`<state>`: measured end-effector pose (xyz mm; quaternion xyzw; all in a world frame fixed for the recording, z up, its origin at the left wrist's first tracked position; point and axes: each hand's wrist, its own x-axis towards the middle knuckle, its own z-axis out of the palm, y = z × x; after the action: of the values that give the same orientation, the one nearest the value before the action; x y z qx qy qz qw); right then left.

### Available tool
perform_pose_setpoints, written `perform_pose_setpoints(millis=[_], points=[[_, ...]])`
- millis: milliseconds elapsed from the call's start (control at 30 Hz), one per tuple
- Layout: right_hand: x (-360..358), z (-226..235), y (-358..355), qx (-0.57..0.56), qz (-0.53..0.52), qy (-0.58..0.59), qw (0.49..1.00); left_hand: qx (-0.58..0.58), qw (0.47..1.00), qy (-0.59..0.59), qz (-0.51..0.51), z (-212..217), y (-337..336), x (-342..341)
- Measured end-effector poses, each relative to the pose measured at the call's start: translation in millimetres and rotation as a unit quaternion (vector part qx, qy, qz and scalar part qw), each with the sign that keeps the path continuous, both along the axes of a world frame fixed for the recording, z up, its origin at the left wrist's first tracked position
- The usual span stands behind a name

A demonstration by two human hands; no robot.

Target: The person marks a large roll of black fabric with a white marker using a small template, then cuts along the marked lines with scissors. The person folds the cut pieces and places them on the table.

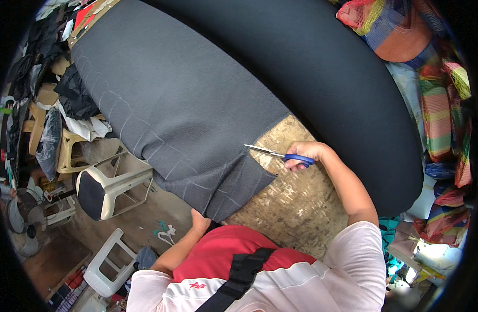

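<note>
Closest to me are the wearer's red and white shirt point(226, 252) and the black strap point(245, 271) across it. Just past the shirt, the left hand point(200, 221) is at the cloth's lower edge; its fingers are tucked out of my sight, so I can't tell whether they pinch it. Farther out on the right, I see the right hand point(305, 153) closed around the blue handles of the scissors point(270, 152), whose blades point left, the tip at the notched edge of the cloth. That grey cloth point(171, 93) lies along the table point(296, 203), pale lines ruled down its left side, rumpled between the hands, with worn tabletop showing beside the notch. Beyond it, along the table's far right side, I have a thick black roll point(327, 78). Down on the floor to the left are two pale stools, one upturned point(104, 264), the other with a dark seat point(116, 182). Past them a plastic bag point(50, 138) hangs near a fan point(24, 216); I can't make out its contents. Over at the far right, striped net sacks point(435, 114) bulge, full, and the top sack point(392, 28) shows a rounded orange-brown shape I can't identify.
</note>
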<state>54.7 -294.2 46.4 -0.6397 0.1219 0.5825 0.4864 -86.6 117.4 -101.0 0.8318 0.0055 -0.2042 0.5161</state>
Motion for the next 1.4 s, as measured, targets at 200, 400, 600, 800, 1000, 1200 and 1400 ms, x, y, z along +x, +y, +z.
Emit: perform_pose_setpoints(millis=[200, 400, 600, 800, 1000, 1200, 1400], points=[[0.8, -8.6, -8.9, 0.053, -0.043, 0.008, 0.998, 0.16, 0.968, -0.121, -0.15, 41.1, 19.4, 17.4], [0.5, -9.5, -11.5, 0.073, -0.03, 0.004, 0.997, 0.11, 0.924, -0.027, -0.366, 194.9, 78.6, 64.1], [-1.4, 7.7, -6.9, 0.045, 0.076, -0.072, 0.993, -0.057, 0.807, 0.346, -0.476, 206.6, 22.7, 75.1], [8.7, 37.9, 7.3, -0.051, 0.122, -0.09, 0.987, -0.13, 0.953, 0.154, -0.227, 192.8, -37.6, 46.1], [50.9, 64.2, 27.3, -0.124, 0.27, -0.122, 0.947, -0.443, 0.7, 0.559, -0.042, 135.5, -95.9, 30.1], [87.3, 80.6, 43.1, -0.186, 0.399, -0.109, 0.891, -0.463, 0.661, 0.59, -0.018, 124.4, -103.8, 14.9], [122.1, 76.3, 65.3, -0.234, 0.532, -0.111, 0.806, -0.341, 0.733, 0.588, -0.021, 140.8, -127.3, 18.0]])
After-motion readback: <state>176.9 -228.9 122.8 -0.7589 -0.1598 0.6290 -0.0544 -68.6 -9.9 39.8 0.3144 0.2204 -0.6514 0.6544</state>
